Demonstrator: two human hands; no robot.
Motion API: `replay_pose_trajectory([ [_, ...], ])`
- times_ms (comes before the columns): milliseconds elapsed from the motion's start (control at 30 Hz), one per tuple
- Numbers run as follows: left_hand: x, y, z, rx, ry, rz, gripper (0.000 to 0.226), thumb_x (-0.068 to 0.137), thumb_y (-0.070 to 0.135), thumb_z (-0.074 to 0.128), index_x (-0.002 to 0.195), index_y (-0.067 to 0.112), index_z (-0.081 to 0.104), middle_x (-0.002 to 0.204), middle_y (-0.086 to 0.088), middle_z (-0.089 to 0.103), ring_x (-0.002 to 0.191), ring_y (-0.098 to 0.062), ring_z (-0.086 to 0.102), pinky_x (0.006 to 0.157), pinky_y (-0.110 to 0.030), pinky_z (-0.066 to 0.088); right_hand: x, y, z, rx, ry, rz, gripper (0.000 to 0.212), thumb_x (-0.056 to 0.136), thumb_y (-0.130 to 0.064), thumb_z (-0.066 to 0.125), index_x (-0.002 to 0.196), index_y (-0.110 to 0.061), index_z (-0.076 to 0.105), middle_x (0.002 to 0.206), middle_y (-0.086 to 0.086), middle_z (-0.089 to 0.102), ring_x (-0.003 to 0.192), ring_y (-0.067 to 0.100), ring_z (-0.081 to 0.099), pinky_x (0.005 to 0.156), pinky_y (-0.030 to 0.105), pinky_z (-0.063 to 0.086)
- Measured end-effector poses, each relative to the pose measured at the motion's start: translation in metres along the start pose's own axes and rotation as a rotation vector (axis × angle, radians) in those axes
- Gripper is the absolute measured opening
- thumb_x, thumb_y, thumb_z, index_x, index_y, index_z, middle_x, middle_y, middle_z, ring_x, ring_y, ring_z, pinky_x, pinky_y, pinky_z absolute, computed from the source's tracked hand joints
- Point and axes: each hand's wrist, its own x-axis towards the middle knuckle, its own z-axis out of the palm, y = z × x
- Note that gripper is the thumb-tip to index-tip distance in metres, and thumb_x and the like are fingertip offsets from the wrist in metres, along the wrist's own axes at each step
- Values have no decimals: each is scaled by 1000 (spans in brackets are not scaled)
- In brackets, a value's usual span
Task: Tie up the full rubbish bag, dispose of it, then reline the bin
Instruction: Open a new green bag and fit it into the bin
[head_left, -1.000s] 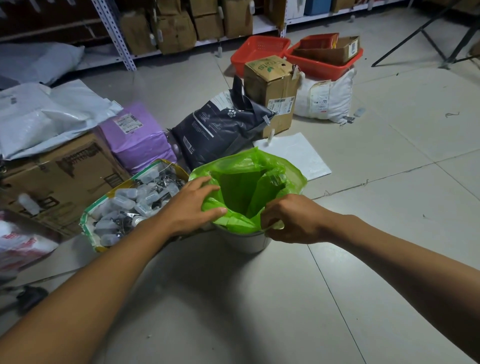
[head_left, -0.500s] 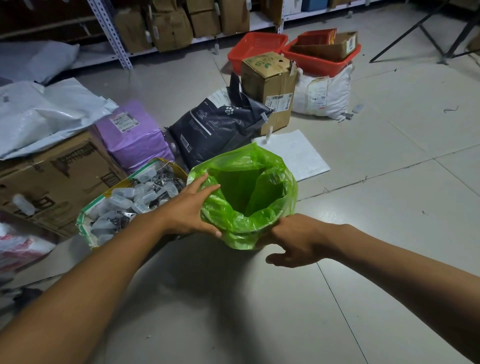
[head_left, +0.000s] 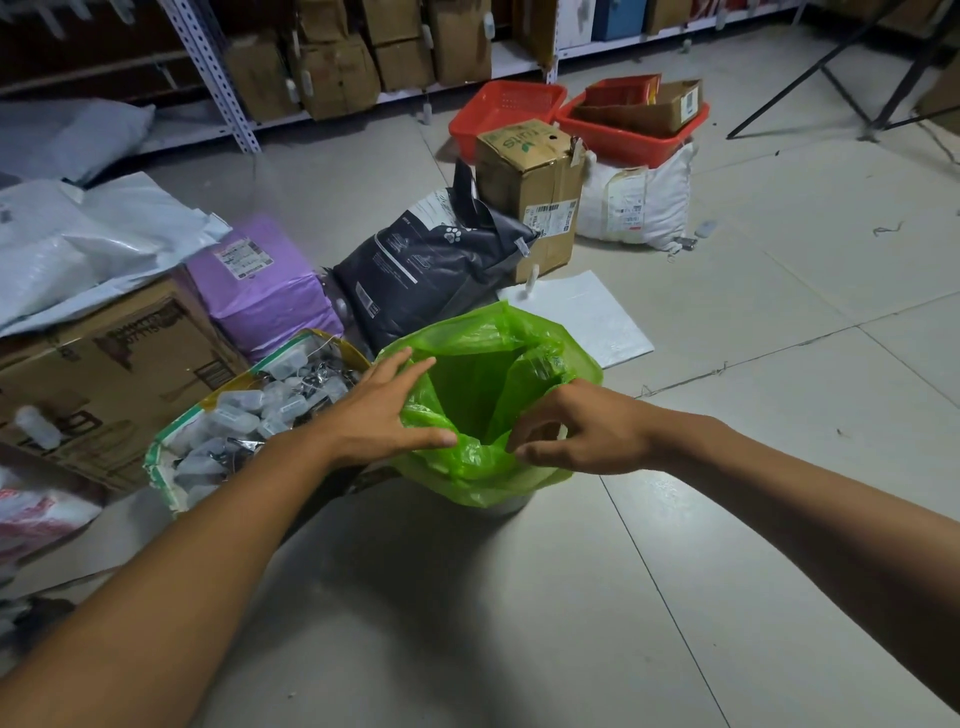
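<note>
Hands, left (head_left: 382, 415) flat and spread, right (head_left: 582, 431) curled loose, touch green liner (head_left: 483, 358); bottle-filled sack (head_left: 249, 410) crowds left.

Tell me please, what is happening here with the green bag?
A person is relining a small bin on the floor. The green bag sits open inside it, its edge folded over the rim. The left hand lies flat on the near-left edge, fingers spread. The right hand is curled at the near-right edge, fingers loosely bent. The bag looks empty.
</note>
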Motion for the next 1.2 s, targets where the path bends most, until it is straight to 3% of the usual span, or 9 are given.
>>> replay_pose_trajectory([
  [167,3,2,8,-2,-39,2,131,54,77,74,156,37,1,164,6,-18,151,-21,-8,120,-41,8,-8,6,7,17,-260,131,20,88,-27,67,105,-24,76,95,-18,73,91,-3,66,84,19,52],
  [267,5,0,7,-57,-15,-1,131,53,80,72,155,40,0,162,11,-20,151,-20,-6,120,-43,11,-11,8,8,9,-309,173,19,88,-26,67,105,-24,76,100,-14,75,92,-3,66,84,19,51],
  [400,6,-2,7,-44,57,0,121,58,89,57,155,39,6,164,10,-11,152,-23,-2,119,-46,12,-5,6,2,-119,-113,84,23,88,-29,63,81,-9,71,78,8,69,78,23,62,70,35,51],
  [500,6,-2,8,-17,93,-16,114,63,86,55,156,37,9,165,6,-7,151,-24,-2,118,-45,11,3,8,0,-251,135,17,20,86,-31,62,76,-15,68,73,-2,65,69,20,56,63,34,48],
  [600,6,-1,8,-5,72,-40,119,61,86,56,156,37,5,165,5,-11,151,-26,-5,118,-46,9,14,19,-1,-399,303,28,16,85,-31,59,94,-21,68,96,-1,61,91,24,58,71,39,51],
  [733,6,-1,10,-43,26,-40,131,54,84,67,155,39,-4,163,9,-20,151,-22,-8,119,-45,10,35,40,3,-471,225,178,64,87,-43,62,146,-28,41,150,9,37,134,31,37,105,43,43],
  [867,3,-7,14,-88,14,-30,143,45,87,71,153,41,-11,161,13,-25,151,-14,-7,115,-34,9,45,62,10,-253,290,255,78,88,-60,56,154,-34,20,163,11,13,147,32,18,117,44,24],
  [1033,0,-19,16,-69,-13,1,144,44,91,65,152,41,-15,161,14,-27,151,-15,-6,120,-38,12,47,73,11,-32,329,311,78,90,-61,52,154,-31,20,160,12,25,148,25,21,119,40,23],
  [1200,-1,-24,15,-94,38,-25,134,51,90,63,152,44,-11,163,14,-17,152,-16,-2,121,-45,15,48,57,5,-313,503,187,57,90,-47,59,140,-22,47,143,11,45,129,32,41,101,41,42],
])
